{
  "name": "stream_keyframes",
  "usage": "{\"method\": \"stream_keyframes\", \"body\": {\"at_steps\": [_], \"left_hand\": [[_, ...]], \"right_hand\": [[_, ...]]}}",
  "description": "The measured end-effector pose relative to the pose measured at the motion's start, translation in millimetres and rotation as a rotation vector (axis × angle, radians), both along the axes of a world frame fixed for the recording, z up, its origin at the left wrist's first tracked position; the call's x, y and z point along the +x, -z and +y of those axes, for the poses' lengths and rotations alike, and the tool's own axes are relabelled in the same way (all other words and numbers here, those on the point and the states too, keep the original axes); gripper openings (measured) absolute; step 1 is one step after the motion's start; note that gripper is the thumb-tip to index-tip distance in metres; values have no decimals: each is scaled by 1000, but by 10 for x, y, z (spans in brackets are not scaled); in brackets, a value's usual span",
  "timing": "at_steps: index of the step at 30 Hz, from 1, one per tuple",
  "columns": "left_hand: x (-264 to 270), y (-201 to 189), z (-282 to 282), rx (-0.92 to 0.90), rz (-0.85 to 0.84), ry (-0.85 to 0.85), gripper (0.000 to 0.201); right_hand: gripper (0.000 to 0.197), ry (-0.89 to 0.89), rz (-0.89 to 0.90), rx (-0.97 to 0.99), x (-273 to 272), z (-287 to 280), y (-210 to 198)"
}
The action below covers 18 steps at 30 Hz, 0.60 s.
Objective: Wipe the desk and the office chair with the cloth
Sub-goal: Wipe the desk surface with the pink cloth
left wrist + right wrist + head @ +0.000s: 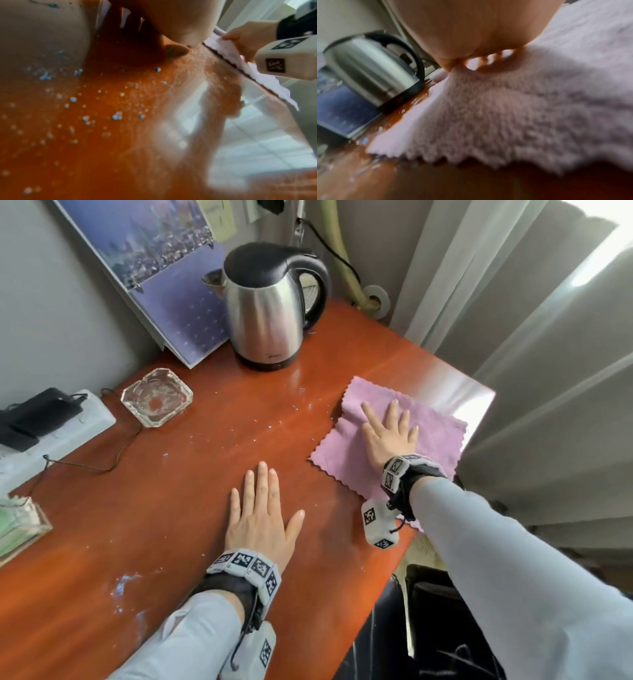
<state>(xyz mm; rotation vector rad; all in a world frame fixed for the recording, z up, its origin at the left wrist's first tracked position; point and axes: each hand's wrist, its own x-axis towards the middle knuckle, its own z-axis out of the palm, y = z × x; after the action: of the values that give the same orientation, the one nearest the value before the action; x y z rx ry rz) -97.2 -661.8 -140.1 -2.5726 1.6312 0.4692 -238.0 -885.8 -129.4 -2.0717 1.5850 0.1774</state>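
Cloth [387, 436] lying flat under right hand [390, 436], fingers spread, pressing; speckled counter [191, 474] stretching leftward toward flat, empty left hand [262, 522].

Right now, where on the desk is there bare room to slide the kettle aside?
Bare desk lies between the ashtray, the kettle and the left hand, speckled with pale crumbs. The right side is taken by the cloth under the right hand. The back-left is crowded: calendar, power strip.
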Motion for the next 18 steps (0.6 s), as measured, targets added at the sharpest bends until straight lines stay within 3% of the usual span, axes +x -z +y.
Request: {"method": "stream_keyframes", "body": {"at_steps": [5,11,14,18], "left_hand": [[-20,73,25,-6,-28,11,84],[-20,71,3,17,-50,9,86],[1,60,4,26,-35,17,86],[-12,20,-21,29,-27,5,87]], "right_hand": [[56,-181,85,-61,261,113,86],[60,-353,120,-82,271,635,104],[57,-374,127,-88,223,371,84],[56,-236,134,-59,156,-223,66]]}}
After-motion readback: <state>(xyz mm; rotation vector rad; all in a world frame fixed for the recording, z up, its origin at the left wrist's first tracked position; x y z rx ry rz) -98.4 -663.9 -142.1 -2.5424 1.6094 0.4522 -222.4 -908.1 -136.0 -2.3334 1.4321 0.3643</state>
